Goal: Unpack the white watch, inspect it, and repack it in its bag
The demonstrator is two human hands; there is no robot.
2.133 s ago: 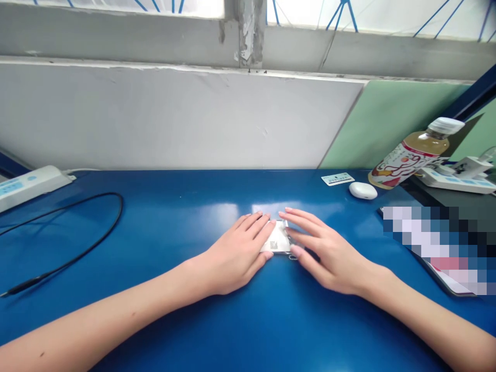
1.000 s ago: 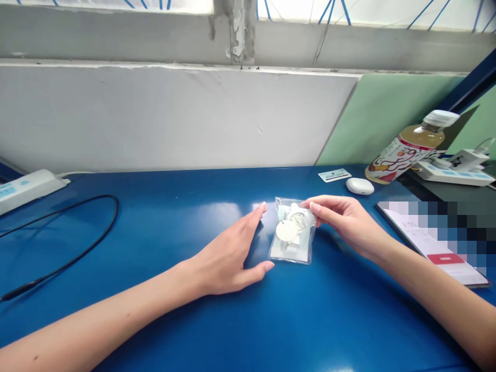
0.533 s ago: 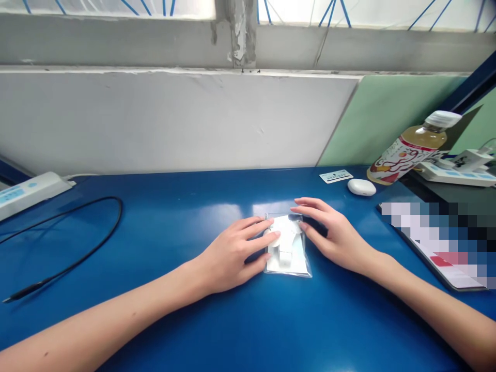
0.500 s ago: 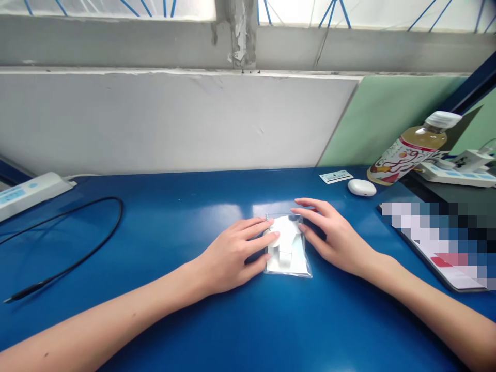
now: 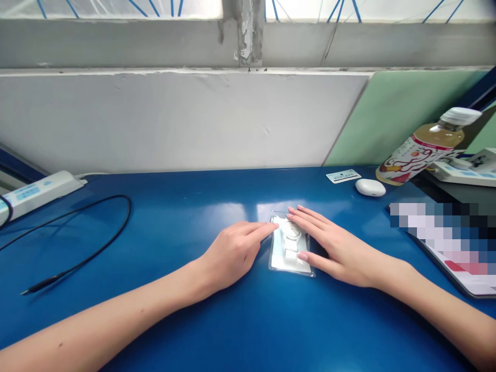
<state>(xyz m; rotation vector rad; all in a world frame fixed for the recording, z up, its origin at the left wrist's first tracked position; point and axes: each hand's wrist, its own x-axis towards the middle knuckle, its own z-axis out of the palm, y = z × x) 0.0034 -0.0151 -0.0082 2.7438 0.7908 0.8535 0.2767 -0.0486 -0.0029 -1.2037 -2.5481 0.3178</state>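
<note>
A clear plastic bag (image 5: pixel 276 264) lies flat on the blue table, holding a pale card and what looks like a white wristwatch (image 5: pixel 292 231) with a round dial. My left hand (image 5: pixel 236 253) is at the bag's upper left edge. Its index finger reaches onto the plastic while the other fingers are curled in, closed at that edge; the thumb is mostly hidden. From the right, my right hand (image 5: pixel 344 253) rests on the bag with fingers stretched out and thumb apart, covering part of its right side.
On the left are a white power strip (image 5: pixel 42 192) and a black cable (image 5: pixel 124 222). Toward the back right stand a drink bottle (image 5: pixel 420 152), a white earbud case (image 5: pixel 371 187) and a small printed card (image 5: pixel 343 176). A phone (image 5: pixel 445 248) with a blurred screen lies at right.
My left fingers have curled in, leaving the index finger forward on the bag's edge. My right hand has moved onto the bag's right side. The watch dial now shows. The view has shifted slightly.
</note>
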